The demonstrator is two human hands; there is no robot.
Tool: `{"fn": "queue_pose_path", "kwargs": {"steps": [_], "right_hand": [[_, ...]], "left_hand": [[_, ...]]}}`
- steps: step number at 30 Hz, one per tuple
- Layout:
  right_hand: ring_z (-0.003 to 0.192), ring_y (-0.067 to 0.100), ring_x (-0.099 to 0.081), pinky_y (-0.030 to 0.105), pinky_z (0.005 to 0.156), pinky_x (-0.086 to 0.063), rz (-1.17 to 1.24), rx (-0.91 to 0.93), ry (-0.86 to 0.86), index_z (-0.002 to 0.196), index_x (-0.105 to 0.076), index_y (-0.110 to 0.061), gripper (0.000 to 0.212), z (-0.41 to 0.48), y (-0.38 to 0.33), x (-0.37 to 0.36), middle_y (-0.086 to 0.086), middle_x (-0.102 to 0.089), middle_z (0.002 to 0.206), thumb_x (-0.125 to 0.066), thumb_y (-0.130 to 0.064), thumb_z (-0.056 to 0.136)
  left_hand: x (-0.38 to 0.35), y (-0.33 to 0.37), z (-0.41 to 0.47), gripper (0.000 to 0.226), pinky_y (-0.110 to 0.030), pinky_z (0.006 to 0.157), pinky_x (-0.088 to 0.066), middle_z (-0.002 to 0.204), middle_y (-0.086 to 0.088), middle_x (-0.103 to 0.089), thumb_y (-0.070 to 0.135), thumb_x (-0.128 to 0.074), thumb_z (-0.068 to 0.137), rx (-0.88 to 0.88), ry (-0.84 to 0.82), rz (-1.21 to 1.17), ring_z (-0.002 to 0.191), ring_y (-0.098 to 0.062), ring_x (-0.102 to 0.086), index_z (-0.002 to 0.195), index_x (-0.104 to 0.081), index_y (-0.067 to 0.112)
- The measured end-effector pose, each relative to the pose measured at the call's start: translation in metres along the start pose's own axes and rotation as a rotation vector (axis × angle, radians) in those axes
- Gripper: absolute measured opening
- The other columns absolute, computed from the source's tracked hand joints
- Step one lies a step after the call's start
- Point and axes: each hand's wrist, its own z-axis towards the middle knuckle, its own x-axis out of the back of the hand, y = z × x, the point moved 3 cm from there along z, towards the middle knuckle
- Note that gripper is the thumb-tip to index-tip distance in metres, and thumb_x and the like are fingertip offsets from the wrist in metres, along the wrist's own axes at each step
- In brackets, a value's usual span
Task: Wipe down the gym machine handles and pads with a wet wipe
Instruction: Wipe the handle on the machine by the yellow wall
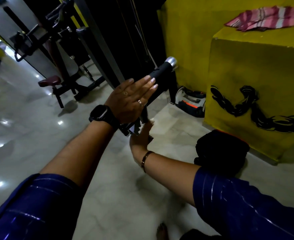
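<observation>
A black padded machine handle (161, 73) with a silver end cap (171, 61) slants up to the right at mid-frame. My left hand (132, 99), with a watch and a ring, lies flat along the handle with straight fingers. Just below it, my right hand (140, 137), with a bangle on the wrist, reaches up to the handle's lower end by the metal bracket. It holds a pale wet wipe (135, 129) against that end. The left hand and the bracket partly hide its fingers.
A yellow block (257, 94) with a black painted figure stands to the right, a pink striped cloth (263, 18) on top. A black bag (220, 153) and another bag (191, 103) lie on the floor. A maroon seat (50, 81) and dark machines stand at left.
</observation>
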Motion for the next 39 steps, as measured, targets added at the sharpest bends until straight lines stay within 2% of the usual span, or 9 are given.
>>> {"fn": "queue_pose_path", "kwargs": {"steps": [3, 5, 8, 15, 18, 22, 27, 35, 39], "right_hand": [[0.141, 0.020, -0.029, 0.028, 0.117, -0.018, 0.019, 0.114, 0.092, 0.146, -0.033, -0.008, 0.060, 0.027, -0.006, 0.014, 0.010, -0.032, 0.153, -0.047, 0.008, 0.090], [0.103, 0.015, -0.059, 0.034, 0.090, -0.048, -0.024, 0.212, 0.052, 0.108, -0.061, -0.006, 0.036, 0.041, -0.010, 0.024, 0.009, -0.063, 0.108, -0.046, 0.014, 0.082], [0.057, 0.002, -0.045, 0.015, 0.054, -0.034, -0.098, 0.209, -0.096, 0.067, -0.050, -0.017, 0.039, 0.050, -0.020, 0.039, -0.008, -0.048, 0.065, -0.037, 0.018, 0.079], [0.079, -0.002, -0.055, 0.011, 0.073, -0.044, 0.082, -0.065, -0.022, 0.092, -0.059, -0.025, 0.016, 0.065, 0.018, 0.050, -0.005, -0.062, 0.094, -0.044, -0.025, 0.096], [0.069, 0.008, -0.057, 0.022, 0.070, -0.045, 0.153, -0.143, -0.064, 0.080, -0.055, -0.018, 0.027, 0.063, 0.009, 0.053, -0.005, -0.061, 0.068, -0.035, -0.025, 0.097], [0.113, 0.028, -0.056, 0.035, 0.094, -0.043, 0.454, -0.350, -0.183, 0.131, -0.050, -0.006, 0.070, 0.068, 0.005, 0.047, 0.017, -0.060, 0.117, -0.013, -0.055, 0.099], [0.065, 0.023, -0.052, 0.031, 0.067, -0.042, 0.557, -0.404, -0.151, 0.107, -0.059, 0.000, 0.078, 0.070, 0.015, 0.056, 0.012, -0.060, 0.075, -0.009, -0.059, 0.098], [0.134, 0.037, -0.041, 0.042, 0.107, -0.036, 0.572, -0.453, -0.256, 0.143, -0.040, -0.005, 0.084, 0.067, -0.004, 0.042, 0.021, -0.041, 0.147, -0.006, -0.066, 0.095], [0.071, 0.023, -0.054, 0.029, 0.066, -0.039, 0.508, -0.451, -0.344, 0.138, -0.041, 0.002, 0.097, 0.058, 0.002, 0.043, 0.037, -0.056, 0.115, 0.002, -0.070, 0.091]], "left_hand": [[0.000, 0.001, -0.001, 0.044, -0.037, 0.120, -0.005, 0.139, -0.011, -0.056, 0.019, -0.050, 0.094, -0.004, -0.010, 0.006, 0.134, -0.024, -0.041, 0.136, -0.054, 0.007], [-0.001, 0.000, -0.001, 0.049, -0.036, 0.121, -0.006, 0.141, -0.010, -0.053, 0.018, -0.055, 0.090, 0.011, 0.003, 0.010, 0.136, -0.024, -0.039, 0.138, -0.051, 0.006], [-0.001, 0.001, 0.000, 0.053, -0.036, 0.120, -0.010, 0.143, -0.010, -0.049, 0.017, -0.059, 0.087, 0.023, 0.038, 0.005, 0.137, -0.024, -0.039, 0.138, -0.051, 0.004], [-0.001, 0.001, -0.001, 0.048, -0.038, 0.116, -0.019, 0.138, -0.014, -0.056, 0.017, -0.056, 0.091, 0.013, 0.059, -0.044, 0.134, -0.025, -0.044, 0.136, -0.053, 0.003], [-0.001, 0.001, -0.001, 0.050, -0.037, 0.116, -0.020, 0.138, -0.013, -0.056, 0.017, -0.058, 0.089, 0.023, 0.052, -0.050, 0.134, -0.024, -0.044, 0.137, -0.052, 0.003], [0.002, 0.001, 0.000, 0.046, -0.037, 0.117, -0.017, 0.138, -0.014, -0.056, 0.017, -0.054, 0.092, 0.014, 0.043, -0.064, 0.134, -0.024, -0.043, 0.135, -0.054, 0.003], [0.002, 0.001, 0.000, 0.044, -0.037, 0.117, -0.017, 0.138, -0.014, -0.056, 0.016, -0.052, 0.093, 0.025, 0.050, -0.070, 0.134, -0.025, -0.043, 0.135, -0.054, 0.002], [0.002, 0.001, 0.001, 0.044, -0.037, 0.117, -0.017, 0.138, -0.014, -0.056, 0.016, -0.052, 0.093, 0.027, 0.048, -0.069, 0.134, -0.025, -0.042, 0.135, -0.054, 0.002], [0.001, 0.001, 0.001, 0.043, -0.037, 0.116, -0.018, 0.138, -0.013, -0.056, 0.015, -0.052, 0.093, 0.029, 0.047, -0.061, 0.134, -0.024, -0.043, 0.135, -0.055, 0.002]]}}
